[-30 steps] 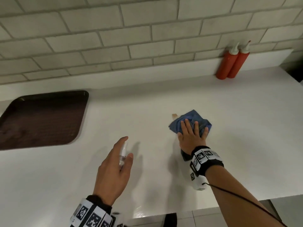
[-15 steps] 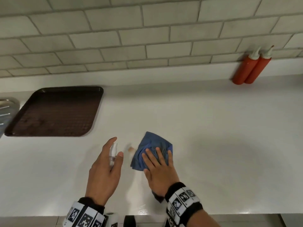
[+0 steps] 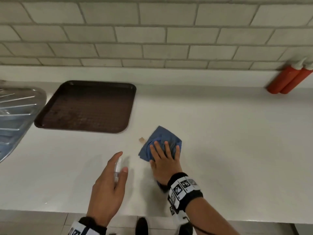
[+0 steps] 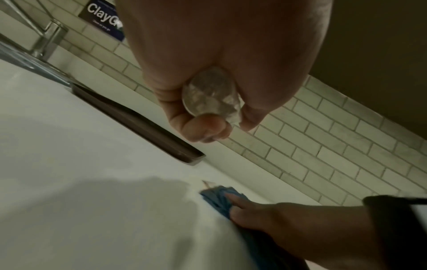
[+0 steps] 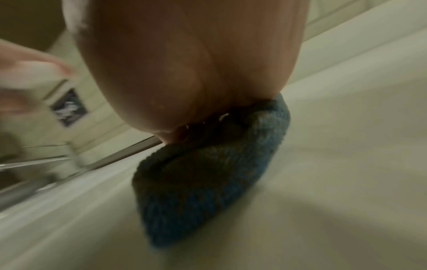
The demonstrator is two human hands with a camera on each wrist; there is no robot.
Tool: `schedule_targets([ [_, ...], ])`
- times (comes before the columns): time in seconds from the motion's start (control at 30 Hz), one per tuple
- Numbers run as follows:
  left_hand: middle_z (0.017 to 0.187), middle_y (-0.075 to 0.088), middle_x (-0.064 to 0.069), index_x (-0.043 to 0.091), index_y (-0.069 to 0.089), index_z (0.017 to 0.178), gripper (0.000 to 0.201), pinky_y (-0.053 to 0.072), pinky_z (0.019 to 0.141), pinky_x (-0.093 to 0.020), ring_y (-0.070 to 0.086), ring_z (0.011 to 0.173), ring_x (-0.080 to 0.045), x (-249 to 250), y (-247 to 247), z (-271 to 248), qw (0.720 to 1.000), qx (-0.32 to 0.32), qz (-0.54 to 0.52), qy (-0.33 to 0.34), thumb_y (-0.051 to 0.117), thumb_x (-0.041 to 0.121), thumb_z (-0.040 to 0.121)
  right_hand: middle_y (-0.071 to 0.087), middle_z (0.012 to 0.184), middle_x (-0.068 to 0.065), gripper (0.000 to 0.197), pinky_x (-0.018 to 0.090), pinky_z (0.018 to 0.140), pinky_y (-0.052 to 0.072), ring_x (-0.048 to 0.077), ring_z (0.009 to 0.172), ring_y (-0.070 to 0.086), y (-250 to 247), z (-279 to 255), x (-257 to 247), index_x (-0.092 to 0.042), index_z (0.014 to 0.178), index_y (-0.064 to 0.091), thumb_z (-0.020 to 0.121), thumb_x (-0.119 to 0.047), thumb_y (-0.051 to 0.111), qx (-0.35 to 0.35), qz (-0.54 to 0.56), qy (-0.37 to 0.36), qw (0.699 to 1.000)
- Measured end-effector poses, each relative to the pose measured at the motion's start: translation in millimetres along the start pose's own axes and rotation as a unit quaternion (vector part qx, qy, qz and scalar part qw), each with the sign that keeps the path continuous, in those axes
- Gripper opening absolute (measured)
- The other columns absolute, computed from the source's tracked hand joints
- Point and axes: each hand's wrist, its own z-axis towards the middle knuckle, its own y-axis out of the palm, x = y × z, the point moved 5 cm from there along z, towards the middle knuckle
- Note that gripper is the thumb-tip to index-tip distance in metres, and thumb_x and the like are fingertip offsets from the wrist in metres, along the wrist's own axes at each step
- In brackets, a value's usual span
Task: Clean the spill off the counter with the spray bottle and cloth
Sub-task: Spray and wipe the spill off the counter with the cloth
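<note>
My right hand presses flat, fingers straight, on a crumpled blue cloth on the white counter. A small tan spot of spill lies just left of the cloth's edge. My left hand hovers to the left of the cloth and grips a small clear spray bottle. In the left wrist view the fingers curl round the clear spray bottle, with the blue cloth below. In the right wrist view the palm sits on the bunched blue cloth, blurred.
A dark brown tray lies at the back left of the counter. A steel sink drainboard is at the far left. Two red squeeze bottles stand against the tiled wall at the far right. The counter's front edge is near my wrists.
My right hand slid the cloth leftward across the counter toward my left hand, then slightly back from the tan spot. The left hand kept hold of the spray bottle.
</note>
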Motion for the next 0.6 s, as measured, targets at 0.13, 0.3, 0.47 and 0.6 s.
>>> schedule_targets([
  [0.13,0.105,0.068,0.003,0.047,0.035,0.143,0.046,0.046,0.074,-0.032,0.062,0.084,-0.014,-26.6,-16.6,1.9,1.000,-0.022,0.002,-0.003,0.042,0.050,0.097,0.033,0.154,-0.005,0.054,0.060,0.108,0.008,0.035,0.143,0.024,35.1,-50.7,-76.0,-0.026,0.147,0.036,0.096,-0.045,0.027,0.015,-0.025,-0.091,0.995],
  [0.3,0.085,0.055,0.027,0.046,0.035,0.143,0.047,0.046,0.068,-0.022,0.055,0.071,0.006,-43.4,-35.1,7.6,0.999,-0.032,0.009,0.003,0.045,0.048,0.097,0.031,0.155,-0.008,0.053,0.058,0.108,0.009,0.029,0.143,0.025,33.0,-63.0,-50.2,-0.029,0.148,0.032,0.098,-0.046,0.029,0.026,-0.024,-0.054,0.998],
  [0.47,0.120,0.056,0.023,0.042,0.037,0.143,0.047,0.045,0.080,-0.030,0.054,0.083,-0.002,-49.6,-43.1,14.3,0.999,-0.029,0.011,0.013,0.047,0.042,0.098,-0.017,0.158,-0.011,0.073,0.056,0.109,-0.022,0.026,0.145,-0.021,11.9,1.1,-42.2,-0.030,0.152,-0.007,0.082,-0.052,-0.012,-0.016,-0.014,0.042,0.999],
  [0.6,0.142,0.055,0.011,0.038,0.039,0.144,0.047,0.041,0.083,-0.028,0.059,0.097,-0.011,-45.1,-42.2,23.4,0.999,-0.033,0.025,0.024,0.049,0.037,0.099,-0.005,0.161,-0.007,0.072,0.057,0.109,-0.022,0.030,0.146,-0.014,13.0,6.3,-70.3,-0.028,0.153,0.002,0.085,-0.050,-0.002,-0.003,-0.021,0.024,0.999],
])
